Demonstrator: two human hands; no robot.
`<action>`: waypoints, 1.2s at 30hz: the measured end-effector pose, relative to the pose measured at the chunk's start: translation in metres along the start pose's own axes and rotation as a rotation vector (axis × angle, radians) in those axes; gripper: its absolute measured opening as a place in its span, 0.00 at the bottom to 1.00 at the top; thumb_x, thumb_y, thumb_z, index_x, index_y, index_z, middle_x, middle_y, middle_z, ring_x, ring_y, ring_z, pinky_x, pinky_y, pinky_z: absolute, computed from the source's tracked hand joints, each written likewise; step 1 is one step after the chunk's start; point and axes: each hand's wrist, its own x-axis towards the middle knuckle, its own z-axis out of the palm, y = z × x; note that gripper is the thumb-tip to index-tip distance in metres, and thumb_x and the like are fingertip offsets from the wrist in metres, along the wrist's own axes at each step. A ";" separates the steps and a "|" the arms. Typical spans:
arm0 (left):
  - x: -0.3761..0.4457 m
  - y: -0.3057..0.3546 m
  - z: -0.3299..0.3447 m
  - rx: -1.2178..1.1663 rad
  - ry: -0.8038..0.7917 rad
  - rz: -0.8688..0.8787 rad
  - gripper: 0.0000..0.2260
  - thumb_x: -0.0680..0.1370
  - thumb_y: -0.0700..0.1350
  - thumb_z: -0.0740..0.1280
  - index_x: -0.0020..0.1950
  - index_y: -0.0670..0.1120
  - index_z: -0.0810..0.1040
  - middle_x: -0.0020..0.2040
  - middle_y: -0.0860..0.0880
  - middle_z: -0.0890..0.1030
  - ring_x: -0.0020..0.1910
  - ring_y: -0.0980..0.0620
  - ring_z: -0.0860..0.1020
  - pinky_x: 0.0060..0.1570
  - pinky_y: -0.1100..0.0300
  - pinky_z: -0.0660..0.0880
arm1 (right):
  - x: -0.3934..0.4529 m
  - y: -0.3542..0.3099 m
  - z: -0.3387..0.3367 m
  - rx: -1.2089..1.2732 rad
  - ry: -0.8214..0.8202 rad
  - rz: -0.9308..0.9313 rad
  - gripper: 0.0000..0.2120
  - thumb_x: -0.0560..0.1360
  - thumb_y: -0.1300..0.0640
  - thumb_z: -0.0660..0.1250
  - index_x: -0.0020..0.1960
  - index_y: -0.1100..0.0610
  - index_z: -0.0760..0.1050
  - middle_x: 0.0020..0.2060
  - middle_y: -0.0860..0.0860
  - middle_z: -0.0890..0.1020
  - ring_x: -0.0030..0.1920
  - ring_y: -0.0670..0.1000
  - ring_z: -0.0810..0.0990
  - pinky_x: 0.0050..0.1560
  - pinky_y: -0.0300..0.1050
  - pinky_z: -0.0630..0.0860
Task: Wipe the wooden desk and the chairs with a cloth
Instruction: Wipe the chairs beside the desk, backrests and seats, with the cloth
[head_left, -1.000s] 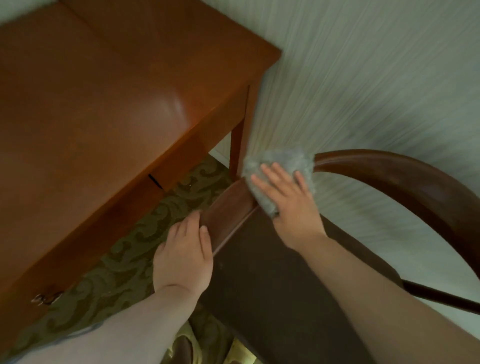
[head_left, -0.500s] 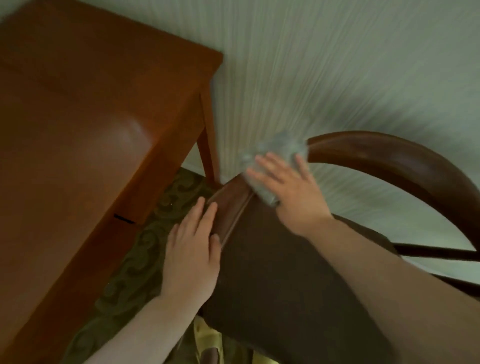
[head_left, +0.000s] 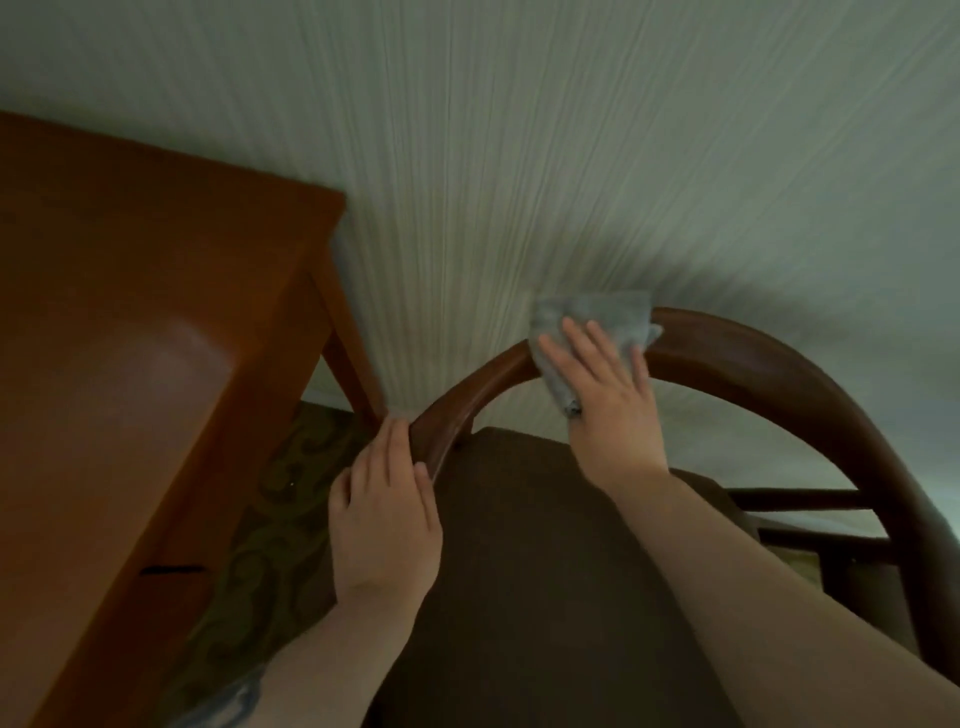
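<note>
While the right hand (head_left: 608, 400) presses the cloth (head_left: 587, 322) with flat fingers on the curved chair rail (head_left: 779, 374), the cloth may slip off. The left hand (head_left: 387, 519) lies flat on the rail end at lower centre, so the chair could shift.

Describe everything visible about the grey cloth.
The small grey fabric cloth is crumpled and draped over the top of the curved dark wooden chair rail, in front of the pale striped wall. The right hand presses it flat with straight fingers; a bunched edge hangs below the rail beside the palm.
</note>
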 end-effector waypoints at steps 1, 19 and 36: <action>0.000 0.000 0.001 0.006 -0.007 0.005 0.22 0.80 0.51 0.50 0.73 0.47 0.65 0.69 0.46 0.74 0.67 0.47 0.73 0.64 0.48 0.69 | 0.002 0.001 -0.001 0.050 0.071 0.128 0.39 0.75 0.66 0.64 0.79 0.44 0.52 0.79 0.44 0.50 0.78 0.46 0.41 0.77 0.57 0.40; 0.003 -0.005 0.007 0.054 -0.048 0.119 0.25 0.81 0.50 0.50 0.78 0.48 0.57 0.76 0.48 0.63 0.75 0.50 0.62 0.69 0.47 0.65 | 0.025 -0.070 0.020 0.149 0.145 0.258 0.29 0.75 0.62 0.62 0.74 0.49 0.64 0.78 0.49 0.57 0.78 0.51 0.44 0.77 0.58 0.40; -0.011 -0.022 -0.023 -0.604 0.008 -0.078 0.20 0.82 0.39 0.54 0.73 0.53 0.67 0.70 0.59 0.67 0.68 0.65 0.62 0.66 0.68 0.57 | -0.066 -0.140 0.042 0.419 -0.276 -0.205 0.32 0.78 0.56 0.57 0.79 0.47 0.49 0.78 0.43 0.43 0.75 0.42 0.31 0.75 0.53 0.33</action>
